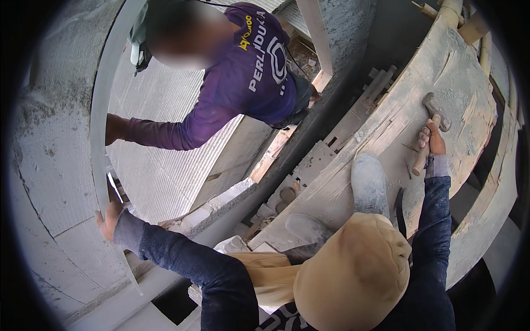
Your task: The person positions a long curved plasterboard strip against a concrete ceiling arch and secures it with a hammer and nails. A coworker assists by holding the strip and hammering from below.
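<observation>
Tan headwear (353, 270) sits nearest the camera, between two dark sleeves. Right hand (436, 142): fingers clamped around the handle of a hammer (434, 107), held over a worn wooden board (469, 88). Left hand (112, 220): at the edge of a long pale strip (98, 160) bordering the wall opening; the fingers are partly hidden, so whether they are closed on it cannot be told. A co-worker's hand (115, 129), purple-sleeved, meets the same strip higher up. Progress, as judged: the strip is in position along the grey wall (55, 160), but no fastening is visible and two people's hands are on it, so securing appears incomplete. The hammer is well apart from the strip. Condition behind the strip: not visible.
</observation>
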Available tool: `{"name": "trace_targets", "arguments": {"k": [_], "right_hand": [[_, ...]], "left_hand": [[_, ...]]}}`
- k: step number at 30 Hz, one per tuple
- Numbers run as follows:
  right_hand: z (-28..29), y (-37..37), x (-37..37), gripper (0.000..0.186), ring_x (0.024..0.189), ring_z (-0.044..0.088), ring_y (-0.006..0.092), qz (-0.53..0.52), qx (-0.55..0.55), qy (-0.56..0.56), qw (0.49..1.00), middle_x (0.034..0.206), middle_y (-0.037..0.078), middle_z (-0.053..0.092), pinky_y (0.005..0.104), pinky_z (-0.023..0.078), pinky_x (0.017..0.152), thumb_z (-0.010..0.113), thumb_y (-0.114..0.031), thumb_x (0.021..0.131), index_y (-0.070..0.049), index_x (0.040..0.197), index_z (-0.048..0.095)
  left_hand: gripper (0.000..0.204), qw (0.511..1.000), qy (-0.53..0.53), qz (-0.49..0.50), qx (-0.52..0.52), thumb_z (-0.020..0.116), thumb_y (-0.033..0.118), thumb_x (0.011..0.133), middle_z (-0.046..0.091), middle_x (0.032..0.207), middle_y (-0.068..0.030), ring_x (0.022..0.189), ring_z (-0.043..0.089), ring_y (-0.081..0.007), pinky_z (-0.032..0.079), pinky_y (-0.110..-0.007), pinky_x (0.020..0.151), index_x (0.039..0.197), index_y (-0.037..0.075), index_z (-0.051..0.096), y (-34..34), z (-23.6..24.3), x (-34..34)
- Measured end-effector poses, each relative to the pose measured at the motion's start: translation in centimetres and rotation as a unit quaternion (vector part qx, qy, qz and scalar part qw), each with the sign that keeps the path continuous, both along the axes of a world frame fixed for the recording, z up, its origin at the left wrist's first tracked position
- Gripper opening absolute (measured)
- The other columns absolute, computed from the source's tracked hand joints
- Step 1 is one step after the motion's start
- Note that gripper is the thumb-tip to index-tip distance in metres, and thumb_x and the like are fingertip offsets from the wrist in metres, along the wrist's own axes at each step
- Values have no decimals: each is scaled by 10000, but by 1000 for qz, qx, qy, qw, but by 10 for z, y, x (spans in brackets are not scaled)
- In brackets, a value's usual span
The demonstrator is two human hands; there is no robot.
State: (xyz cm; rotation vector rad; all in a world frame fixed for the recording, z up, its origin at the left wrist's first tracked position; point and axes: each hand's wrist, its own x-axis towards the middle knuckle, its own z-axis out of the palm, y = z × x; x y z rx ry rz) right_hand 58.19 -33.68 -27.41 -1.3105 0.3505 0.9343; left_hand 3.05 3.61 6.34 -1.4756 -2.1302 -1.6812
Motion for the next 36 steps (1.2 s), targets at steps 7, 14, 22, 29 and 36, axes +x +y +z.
{"name": "trace_targets", "arguments": {"k": [7, 14, 22, 29, 36], "right_hand": [[52, 109, -58, 185, 443, 410, 81, 44, 177, 87, 979, 604, -25, 423, 235, 380, 392, 520, -241, 895, -105, 791, 449], [131, 266, -115, 138, 507, 436, 60, 139, 384, 242, 880, 675, -28, 423, 230, 416, 406, 482, -139, 873, -96, 956, 382], [197, 383, -148, 232, 500, 449, 109, 198, 463, 262, 823, 670, 19, 433, 299, 423, 426, 527, -82, 822, -73, 953, 336], [210, 391, -149, 163, 490, 409, 89, 231, 459, 256, 819, 652, -17, 397, 272, 385, 420, 513, -114, 849, -110, 935, 374], [206, 397, -139, 132, 503, 393, 79, 213, 434, 229, 845, 650, -36, 392, 273, 381, 451, 510, -135, 860, -116, 827, 384]], "left_hand": [[530, 860, -423, -284, 30, 601, 53, 711, 569, 1023, -160, 905, 540, -229, 446, -366, 809, 1219, -49, 489, 71, 18, -213], [597, 668, -680, -289, 92, 531, 15, 772, 375, 1340, -227, 1255, 361, -374, 358, -539, 1004, 1334, -36, 336, 56, 21, -161], [593, 563, -778, -247, 130, 594, 53, 756, 412, 1301, -250, 1208, 409, -403, 376, -558, 982, 1298, -55, 379, 26, 13, -84], [452, 700, -667, -210, 142, 598, 62, 805, 513, 1213, -213, 1118, 493, -362, 420, -488, 951, 1223, -54, 473, 15, 7, -67], [456, 950, -196, -238, 47, 523, 75, 877, 460, 1226, -246, 1098, 496, -317, 424, -430, 945, 1274, -86, 367, 15, -36, -80]]}}
